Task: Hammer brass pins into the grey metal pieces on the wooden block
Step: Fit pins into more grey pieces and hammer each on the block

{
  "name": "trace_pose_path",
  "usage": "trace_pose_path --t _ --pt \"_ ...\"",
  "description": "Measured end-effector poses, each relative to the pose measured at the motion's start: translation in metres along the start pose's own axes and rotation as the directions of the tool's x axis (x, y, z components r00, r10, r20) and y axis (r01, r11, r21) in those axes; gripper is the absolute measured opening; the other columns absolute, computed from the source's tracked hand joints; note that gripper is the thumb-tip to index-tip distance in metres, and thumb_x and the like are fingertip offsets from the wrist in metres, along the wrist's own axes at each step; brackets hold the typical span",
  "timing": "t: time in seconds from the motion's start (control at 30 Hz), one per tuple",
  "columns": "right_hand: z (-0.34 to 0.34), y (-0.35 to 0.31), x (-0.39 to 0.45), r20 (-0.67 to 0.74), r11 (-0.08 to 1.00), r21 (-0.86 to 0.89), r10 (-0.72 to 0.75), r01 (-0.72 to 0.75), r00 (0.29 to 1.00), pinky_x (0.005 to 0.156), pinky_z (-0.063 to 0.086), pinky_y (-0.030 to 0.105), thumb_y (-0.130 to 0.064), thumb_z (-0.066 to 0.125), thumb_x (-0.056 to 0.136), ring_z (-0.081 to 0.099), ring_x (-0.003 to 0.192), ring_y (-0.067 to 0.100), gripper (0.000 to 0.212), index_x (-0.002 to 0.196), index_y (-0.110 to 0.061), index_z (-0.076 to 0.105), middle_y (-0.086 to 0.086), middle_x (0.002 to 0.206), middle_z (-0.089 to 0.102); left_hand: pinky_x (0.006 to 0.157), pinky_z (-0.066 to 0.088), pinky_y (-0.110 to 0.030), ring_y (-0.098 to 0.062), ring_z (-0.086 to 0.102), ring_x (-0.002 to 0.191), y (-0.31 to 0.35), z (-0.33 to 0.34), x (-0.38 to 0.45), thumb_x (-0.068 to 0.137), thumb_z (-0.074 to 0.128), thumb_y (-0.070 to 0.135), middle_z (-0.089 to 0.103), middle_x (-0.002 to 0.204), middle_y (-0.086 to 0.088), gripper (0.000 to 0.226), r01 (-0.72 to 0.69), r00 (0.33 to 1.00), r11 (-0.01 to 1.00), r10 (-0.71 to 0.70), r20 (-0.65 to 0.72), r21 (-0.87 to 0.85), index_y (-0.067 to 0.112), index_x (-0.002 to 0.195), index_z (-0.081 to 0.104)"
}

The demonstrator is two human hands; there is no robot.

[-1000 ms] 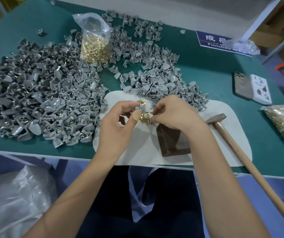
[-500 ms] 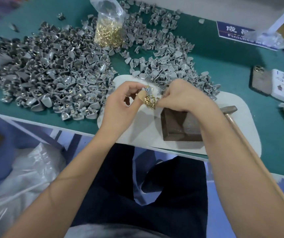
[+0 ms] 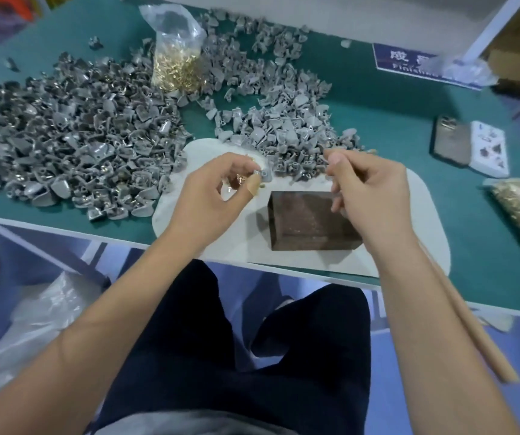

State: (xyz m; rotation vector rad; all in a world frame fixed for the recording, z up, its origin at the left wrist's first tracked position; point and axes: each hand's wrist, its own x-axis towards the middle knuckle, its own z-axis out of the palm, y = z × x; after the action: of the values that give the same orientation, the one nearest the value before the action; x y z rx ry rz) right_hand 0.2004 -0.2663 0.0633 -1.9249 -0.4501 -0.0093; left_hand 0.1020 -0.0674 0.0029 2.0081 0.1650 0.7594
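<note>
Over the white mat [image 3: 421, 208], the left hand [image 3: 208, 193] pinched a grey piece [image 3: 265, 174] with brass pins [image 3: 240, 178] in its curled fingers, while the right hand [image 3: 368, 196], fingers curled, hovered above the block [image 3: 308, 221], its contents unclear.

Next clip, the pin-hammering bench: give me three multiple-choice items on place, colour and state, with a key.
1. Where does the wooden block sit?
A. on the white mat
B. on the bare green table
C. on the phone

2. What colour is the table top?
A. red
B. teal green
C. black

3. What is the left hand doing?
A. lying flat and empty
B. gripping the hammer
C. pinching a grey metal piece

Key: 1 A, mat shows around the block; 2 B, green surface shows throughout; 3 C, the piece sits at its fingertips, brass pins beside.
</note>
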Motion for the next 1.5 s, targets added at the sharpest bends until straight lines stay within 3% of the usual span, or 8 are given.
trace_pose_path --t 0.17,0.33,0.5,0.63,0.83,1.07,1.27,1.5 --pt "-0.005 0.009 -0.018 -0.016 0.969 0.216 0.126 -0.12 0.992 0.061 0.061 0.036 -0.011 0.069 0.093 0.069 0.058 0.012 0.025 0.104 -0.031 0.08 -0.005 0.083 0.078 0.071 0.035 -0.013 -0.01 0.054 0.081 0.015 0.023 -0.007 0.093 0.067 0.025 0.059 0.091 0.022 0.011 -0.233 0.965 0.969 0.219 0.144 0.085 0.033 0.1 0.065" --pt "-0.013 0.007 -0.032 0.083 0.974 0.22 0.037 -0.055 0.996 0.048 0.054 0.025 -0.009 0.063 0.097 0.076 0.07 0.018 0.02 0.104 -0.022 0.075 -0.003 0.091 0.079 0.075 0.041 -0.023 -0.008 0.055 0.088 0.019 0.032 -0.007 0.091 0.068 0.023 0.061 0.092 0.015 0.007 -0.29 0.947 0.948 0.264 0.185 0.132 0.023 0.098 0.071" --pt "-0.009 0.005 -0.035 0.115 0.998 0.057 -0.013 0.006 0.993 0.053 0.047 0.018 -0.016 0.063 0.098 0.066 0.055 0.012 0.011 0.1 -0.026 0.064 -0.009 0.093 0.079 0.073 0.034 -0.013 -0.003 0.053 0.086 0.012 0.029 -0.005 0.087 0.075 0.015 0.061 0.092 0.007 0.011 -0.172 0.971 0.985 0.163 0.177 0.034 0.019 0.097 0.076" --pt "-0.005 0.005 -0.035 0.138 0.996 0.04 -0.079 0.074 0.987 0.07 0.052 0.023 -0.016 0.073 0.093 0.07 0.079 0.007 0.006 0.095 -0.023 0.073 -0.008 0.088 0.076 0.07 0.034 -0.011 -0.002 0.052 0.083 0.014 0.027 -0.006 0.086 0.078 0.014 0.061 0.09 0.007 0.012 -0.12 0.972 0.992 0.123 0.201 -0.028 0.018 0.097 0.077" --pt "-0.004 0.009 -0.035 0.163 0.998 0.057 -0.005 -0.005 0.987 0.049 0.045 0.018 -0.011 0.077 0.088 0.061 0.056 0.007 0.011 0.085 -0.022 0.076 -0.005 0.073 0.072 0.069 0.034 -0.01 -0.003 0.053 0.081 0.015 0.026 -0.004 0.084 0.08 0.016 0.06 0.089 0.003 0.015 -0.062 0.973 0.997 0.071 0.218 -0.049 0.021 0.098 0.079" --pt "-0.001 0.007 -0.034 0.152 0.981 -0.147 -0.104 0.127 0.983 0.065 0.037 0.008 -0.013 0.08 0.086 0.056 0.071 0.0 0.014 0.087 -0.027 0.081 -0.012 0.08 0.056 0.061 0.032 -0.01 -0.003 0.049 0.071 0.012 0.026 -0.003 0.083 0.078 0.033 0.051 0.081 0.01 0.015 0.019 0.971 0.991 0.013 0.237 -0.132 0.037 0.098 0.078" --pt "0.005 0.007 -0.037 0.133 0.96 -0.265 -0.061 0.095 0.989 0.065 0.05 0.04 -0.022 0.076 0.087 0.057 0.073 0.013 0.012 0.085 -0.034 0.078 -0.006 0.08 0.059 0.062 0.035 -0.012 -0.007 0.051 0.072 0.009 0.026 -0.003 0.084 0.078 0.036 0.052 0.08 0.01 0.013 0.052 0.965 0.987 -0.011 0.261 -0.151 0.039 0.097 0.079" --pt "0.004 0.002 -0.038 0.138 0.963 -0.258 -0.038 0.073 0.99 0.065 0.05 0.041 -0.02 0.077 0.087 0.054 0.068 0.012 0.012 0.083 -0.031 0.08 -0.008 0.074 0.057 0.065 0.035 -0.009 -0.008 0.053 0.075 0.01 0.025 -0.003 0.083 0.078 0.038 0.052 0.08 0.012 0.013 0.053 0.965 0.986 -0.01 0.261 -0.158 0.039 0.096 0.078"
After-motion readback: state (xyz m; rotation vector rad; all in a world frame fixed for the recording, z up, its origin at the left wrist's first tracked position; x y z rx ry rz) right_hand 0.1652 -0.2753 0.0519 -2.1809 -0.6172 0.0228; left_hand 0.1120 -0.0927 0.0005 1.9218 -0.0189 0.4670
